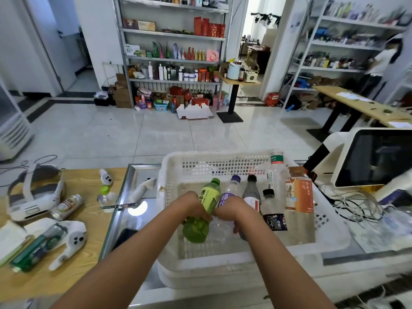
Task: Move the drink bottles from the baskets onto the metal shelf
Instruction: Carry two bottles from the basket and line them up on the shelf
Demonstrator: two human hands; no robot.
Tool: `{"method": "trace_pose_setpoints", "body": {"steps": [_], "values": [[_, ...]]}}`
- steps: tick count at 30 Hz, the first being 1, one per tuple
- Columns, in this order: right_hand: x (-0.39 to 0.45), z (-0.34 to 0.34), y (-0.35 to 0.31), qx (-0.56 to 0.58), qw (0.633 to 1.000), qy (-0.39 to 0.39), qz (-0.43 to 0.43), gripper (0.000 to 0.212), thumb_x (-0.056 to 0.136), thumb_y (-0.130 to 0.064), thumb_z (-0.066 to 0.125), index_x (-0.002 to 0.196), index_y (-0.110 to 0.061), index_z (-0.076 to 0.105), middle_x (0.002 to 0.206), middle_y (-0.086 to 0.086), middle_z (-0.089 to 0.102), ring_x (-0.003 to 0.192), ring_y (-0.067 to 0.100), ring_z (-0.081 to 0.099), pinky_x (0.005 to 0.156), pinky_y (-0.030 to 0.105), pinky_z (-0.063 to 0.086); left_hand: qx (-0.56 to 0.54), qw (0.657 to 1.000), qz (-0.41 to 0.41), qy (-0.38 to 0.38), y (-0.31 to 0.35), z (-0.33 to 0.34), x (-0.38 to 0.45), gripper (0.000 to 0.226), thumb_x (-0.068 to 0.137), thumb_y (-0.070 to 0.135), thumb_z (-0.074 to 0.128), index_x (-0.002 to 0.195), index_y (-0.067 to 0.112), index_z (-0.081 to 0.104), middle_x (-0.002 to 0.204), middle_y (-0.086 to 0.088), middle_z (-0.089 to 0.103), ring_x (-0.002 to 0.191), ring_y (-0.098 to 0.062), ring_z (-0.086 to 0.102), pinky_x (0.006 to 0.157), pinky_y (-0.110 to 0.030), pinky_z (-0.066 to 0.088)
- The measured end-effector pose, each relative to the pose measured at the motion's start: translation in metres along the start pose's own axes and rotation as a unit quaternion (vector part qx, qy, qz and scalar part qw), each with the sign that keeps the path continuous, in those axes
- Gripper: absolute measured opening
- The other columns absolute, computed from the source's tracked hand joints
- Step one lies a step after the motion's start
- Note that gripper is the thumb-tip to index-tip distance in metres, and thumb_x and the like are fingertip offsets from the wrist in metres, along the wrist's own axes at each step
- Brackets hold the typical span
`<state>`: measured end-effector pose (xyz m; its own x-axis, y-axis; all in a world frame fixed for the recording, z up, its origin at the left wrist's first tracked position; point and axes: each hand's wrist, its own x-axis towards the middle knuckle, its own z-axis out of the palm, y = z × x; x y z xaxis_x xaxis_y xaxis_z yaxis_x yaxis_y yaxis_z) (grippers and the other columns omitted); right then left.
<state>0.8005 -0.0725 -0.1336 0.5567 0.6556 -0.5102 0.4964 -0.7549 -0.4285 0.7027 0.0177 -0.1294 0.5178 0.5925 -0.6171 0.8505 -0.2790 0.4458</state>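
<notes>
Left hand (196, 207): I see it gripping the green plastic tea bottle (201, 212).
Right hand (231, 211): curled round the clear purple-capped bottle (227, 196) just beside it.
Both bottles: inside the white perforated plastic basket (330, 228).

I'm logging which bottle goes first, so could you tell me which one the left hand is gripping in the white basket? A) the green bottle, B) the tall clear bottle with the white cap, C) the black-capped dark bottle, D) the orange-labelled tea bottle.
A: the left hand has its fingers wrapped round the green bottle lying in the white basket, while the orange-labelled, black-capped and tall clear bottles sit untouched to the right.
</notes>
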Motion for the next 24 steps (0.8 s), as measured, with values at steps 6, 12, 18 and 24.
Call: {"method": "trace_pose_setpoints", "body": {"steps": [6, 12, 18, 24], "values": [[-0.017, -0.008, -0.004, 0.127, 0.991, -0.032, 0.022, 0.016, 0.082, -0.011, 0.072, 0.081, -0.017, 0.057, 0.110, 0.021, 0.062, 0.102, 0.042, 0.062, 0.081, 0.058, 0.058, -0.018, 0.997, 0.002, -0.072, -0.002, 0.000, 0.006, 0.050, 0.079, 0.034, 0.077, 0.115, 0.011, 0.051, 0.105, -0.008, 0.060, 0.098, -0.026, 0.060, 0.084, -0.040, 0.055], [-0.019, -0.011, 0.000, 0.207, 0.976, -0.009, 0.071, 0.021, 0.085, -0.013, 0.074, 0.090, -0.005, 0.054, 0.092, 0.015, 0.056, 0.104, 0.045, 0.061, 0.083, 0.053, 0.057, -0.048, 0.998, 0.008, -0.050, -0.006, 0.001, 0.012, 0.061, 0.073, 0.024, 0.083, 0.120, 0.004, 0.051, 0.108, -0.014, 0.064, 0.094, -0.029, 0.065, 0.073, -0.040, 0.059], [-0.007, -0.009, 0.004, 0.245, 0.965, 0.011, 0.090, 0.037, 0.079, -0.014, 0.082, 0.086, -0.009, 0.046, 0.095, 0.015, 0.056, 0.096, 0.041, 0.060, 0.075, 0.053, 0.059, -0.062, 0.998, 0.007, -0.006, -0.008, 0.008, 0.022, 0.061, 0.059, 0.027, 0.089, 0.104, 0.011, 0.050, 0.101, -0.011, 0.065, 0.088, -0.028, 0.067, 0.073, -0.045, 0.060], [0.007, 0.004, 0.017, 0.276, 0.953, 0.075, 0.098, 0.037, 0.073, -0.015, 0.084, 0.090, -0.013, 0.051, 0.089, 0.009, 0.057, 0.091, 0.032, 0.061, 0.078, 0.045, 0.059, -0.084, 0.996, 0.015, 0.006, -0.013, 0.009, 0.032, 0.073, 0.044, 0.030, 0.093, 0.105, 0.010, 0.056, 0.095, -0.009, 0.066, 0.082, -0.028, 0.068, 0.064, -0.044, 0.061]]}}
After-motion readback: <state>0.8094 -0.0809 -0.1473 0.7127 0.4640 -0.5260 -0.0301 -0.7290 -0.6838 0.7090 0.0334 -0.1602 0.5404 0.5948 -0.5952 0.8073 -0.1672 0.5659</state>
